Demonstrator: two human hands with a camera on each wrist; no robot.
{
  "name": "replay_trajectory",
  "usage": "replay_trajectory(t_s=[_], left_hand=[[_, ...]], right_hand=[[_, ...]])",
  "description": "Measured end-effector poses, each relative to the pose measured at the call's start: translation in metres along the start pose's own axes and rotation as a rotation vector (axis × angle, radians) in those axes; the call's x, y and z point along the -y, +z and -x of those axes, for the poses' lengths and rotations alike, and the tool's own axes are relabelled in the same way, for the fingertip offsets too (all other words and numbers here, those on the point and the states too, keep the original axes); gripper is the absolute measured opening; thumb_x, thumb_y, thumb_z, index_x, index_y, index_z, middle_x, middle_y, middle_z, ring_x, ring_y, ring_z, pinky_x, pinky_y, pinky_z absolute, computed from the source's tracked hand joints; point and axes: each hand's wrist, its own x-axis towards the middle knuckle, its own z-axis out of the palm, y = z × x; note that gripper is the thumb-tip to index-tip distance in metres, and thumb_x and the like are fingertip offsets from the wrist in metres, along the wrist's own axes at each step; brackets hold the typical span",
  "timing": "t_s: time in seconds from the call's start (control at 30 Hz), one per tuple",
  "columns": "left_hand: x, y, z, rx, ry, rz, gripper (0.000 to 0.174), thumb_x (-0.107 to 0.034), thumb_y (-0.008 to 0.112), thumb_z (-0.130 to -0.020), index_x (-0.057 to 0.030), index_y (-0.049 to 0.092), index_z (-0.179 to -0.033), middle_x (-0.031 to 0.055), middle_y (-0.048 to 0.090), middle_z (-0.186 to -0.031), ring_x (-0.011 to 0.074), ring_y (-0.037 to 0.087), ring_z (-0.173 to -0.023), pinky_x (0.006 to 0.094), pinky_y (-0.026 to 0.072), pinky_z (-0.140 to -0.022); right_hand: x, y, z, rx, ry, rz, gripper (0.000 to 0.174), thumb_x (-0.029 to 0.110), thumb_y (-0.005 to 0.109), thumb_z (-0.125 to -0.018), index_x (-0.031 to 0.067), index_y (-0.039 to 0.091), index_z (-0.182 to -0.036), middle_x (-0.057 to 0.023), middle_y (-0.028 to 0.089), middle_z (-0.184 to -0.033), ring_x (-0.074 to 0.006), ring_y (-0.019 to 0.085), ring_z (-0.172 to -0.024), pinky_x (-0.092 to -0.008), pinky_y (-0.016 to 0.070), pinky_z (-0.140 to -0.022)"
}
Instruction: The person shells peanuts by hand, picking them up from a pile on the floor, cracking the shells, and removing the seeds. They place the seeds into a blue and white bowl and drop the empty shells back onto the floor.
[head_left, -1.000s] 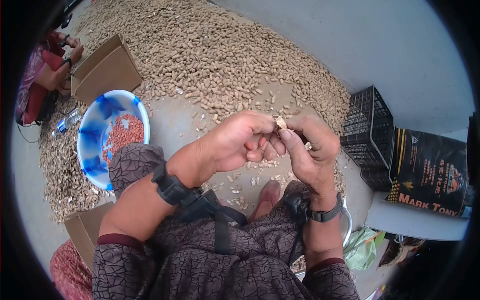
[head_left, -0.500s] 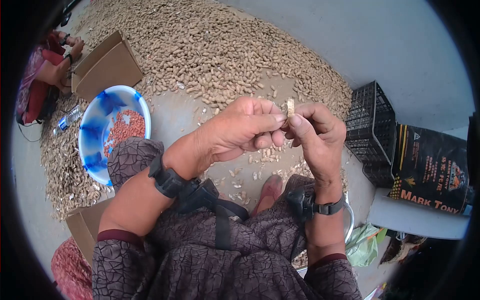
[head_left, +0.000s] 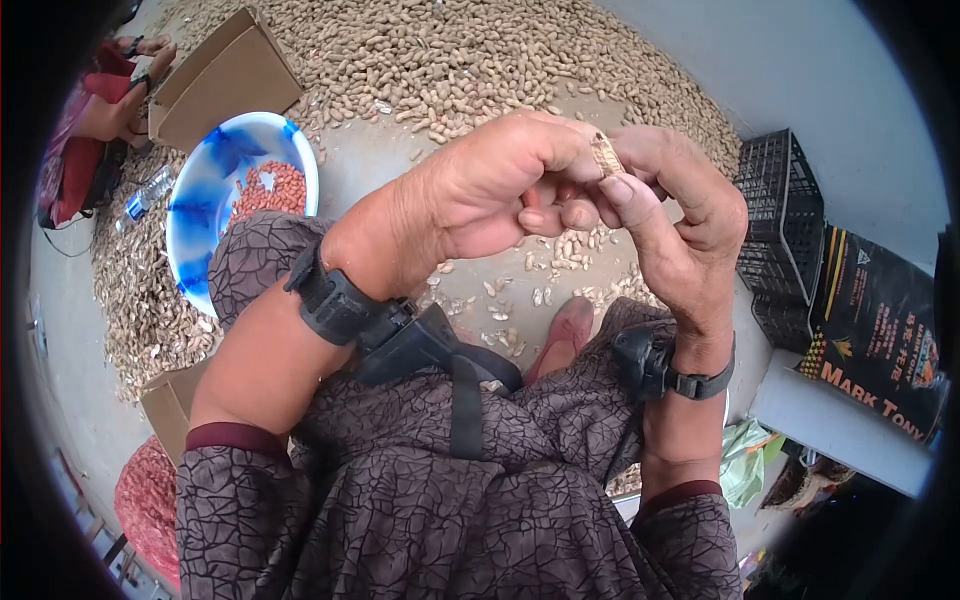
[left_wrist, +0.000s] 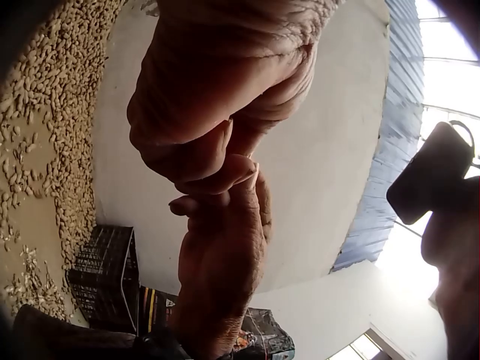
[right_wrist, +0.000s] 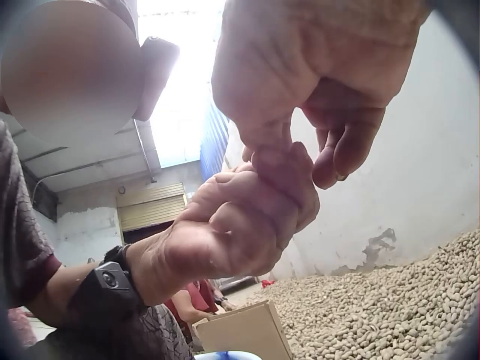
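Note:
In the head view both hands meet above the floor around a peanut shell (head_left: 606, 155). My right hand (head_left: 685, 215) pinches it between thumb and forefinger. The curled fingers of my left hand (head_left: 500, 185) touch its other side, and a red kernel (head_left: 531, 198) shows in that palm. The left wrist view has my left hand (left_wrist: 225, 75) above the right one (left_wrist: 221, 262), fingertips together. The shell cannot be made out in either wrist view.
A blue and white basin (head_left: 190, 225) with red kernels stands left, near a cardboard box (head_left: 225, 85) and a bottle (head_left: 148, 196). Peanuts (head_left: 440, 60) are heaped at the back. A black crate (head_left: 778, 215) and a black bag (head_left: 875, 330) stand right. Another person sits at upper left.
Both hands have moved up and to the right in the head view, with the shell tilted differently between them. The left fingers have turned so that the palm and a red kernel show.

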Motion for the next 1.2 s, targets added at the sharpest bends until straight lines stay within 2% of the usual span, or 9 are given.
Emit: replay_trajectory(t_s=[0.17,0.33,0.4,0.47,0.63,0.7,0.97,1.03,1.2], left_hand=[[-0.001,-0.001,0.005,0.030,0.039,-0.048,0.030,-0.001,0.041,-0.076,0.0093,0.043,-0.104,0.0121,0.050,-0.081,0.0067,0.040,-0.054,0.0157,0.0261,-0.036],[-0.008,-0.001,0.009,-0.007,0.065,0.024,0.027,-0.005,0.043,-0.079,0.0103,0.045,-0.101,0.0126,0.052,-0.080,0.0050,0.038,-0.051,0.0161,0.0242,-0.035],[-0.009,-0.004,0.010,0.098,0.055,-0.020,0.025,-0.009,0.046,-0.081,0.0112,0.048,-0.096,0.0134,0.054,-0.076,0.0039,0.038,-0.049,0.0153,0.0246,-0.036],[-0.009,-0.008,0.011,0.129,0.062,-0.020,0.022,-0.008,0.046,-0.082,0.0096,0.050,-0.094,0.0152,0.056,-0.078,0.0042,0.042,-0.052,0.0141,0.0286,-0.037],[-0.008,-0.004,0.013,0.163,0.122,-0.026,0.019,-0.005,0.047,-0.080,0.0081,0.052,-0.094,0.0169,0.059,-0.080,0.0033,0.044,-0.054,0.0127,0.0299,-0.037],[-0.011,-0.001,0.014,0.102,0.133,-0.137,0.026,-0.006,0.051,-0.078,0.0098,0.046,-0.098,0.0136,0.055,-0.079,0.0030,0.038,-0.048,0.0151,0.0272,-0.040],[-0.006,0.004,0.012,0.118,0.183,-0.096,0.024,-0.005,0.049,-0.078,0.0074,0.048,-0.099,0.0122,0.055,-0.079,0.0032,0.042,-0.051,0.0138,0.0284,-0.040],[-0.003,0.004,0.010,0.116,0.213,-0.056,0.020,-0.004,0.047,-0.080,0.0075,0.052,-0.095,0.0151,0.059,-0.078,0.0029,0.044,-0.052,0.0121,0.0284,-0.038],[0.001,0.001,0.007,0.048,0.090,-0.041,0.017,-0.009,0.048,-0.083,0.0055,0.055,-0.089,0.0102,0.059,-0.076,0.0030,0.047,-0.055,0.0121,0.0292,-0.038]], right_hand=[[-0.009,0.003,-0.002,0.000,-0.146,0.018,0.019,0.003,0.060,-0.069,-0.0005,0.062,-0.087,-0.0139,0.059,-0.078,-0.0217,0.059,-0.075,-0.0288,0.0461,-0.065],[-0.003,0.008,-0.004,-0.038,-0.063,-0.195,0.015,-0.003,0.057,-0.072,-0.0016,0.062,-0.086,-0.0103,0.059,-0.077,-0.0139,0.057,-0.064,-0.0232,0.0444,-0.056],[-0.002,0.006,-0.005,-0.034,-0.056,-0.235,0.013,-0.005,0.056,-0.073,-0.0027,0.062,-0.084,-0.0083,0.058,-0.077,-0.0095,0.054,-0.059,-0.0205,0.0422,-0.051],[-0.001,0.001,-0.003,0.090,0.070,-0.250,0.017,0.002,0.054,-0.079,-0.0044,0.058,-0.095,-0.0132,0.059,-0.098,-0.0135,0.055,-0.083,-0.0232,0.0455,-0.070],[0.003,0.003,-0.005,0.099,0.040,-0.314,0.017,0.003,0.054,-0.080,-0.0040,0.058,-0.095,-0.0130,0.059,-0.098,-0.0131,0.055,-0.082,-0.0223,0.0456,-0.068],[0.003,0.003,-0.005,0.107,0.035,-0.333,0.017,0.003,0.054,-0.080,-0.0041,0.058,-0.095,-0.0131,0.058,-0.098,-0.0131,0.055,-0.082,-0.0221,0.0456,-0.067],[0.002,0.003,-0.006,0.102,0.038,-0.426,0.017,-0.001,0.051,-0.080,-0.0060,0.057,-0.095,-0.0131,0.058,-0.095,-0.0059,0.049,-0.060,-0.0175,0.0417,-0.054],[0.003,0.001,-0.005,0.102,0.043,-0.392,0.017,-0.001,0.051,-0.080,-0.0066,0.057,-0.095,-0.0132,0.058,-0.094,-0.0060,0.049,-0.061,-0.0175,0.0417,-0.054],[0.001,-0.006,-0.005,0.080,-0.087,-0.062,0.013,0.000,0.052,-0.080,-0.0068,0.057,-0.090,-0.0130,0.058,-0.093,-0.0110,0.055,-0.071,-0.0212,0.0449,-0.064]])
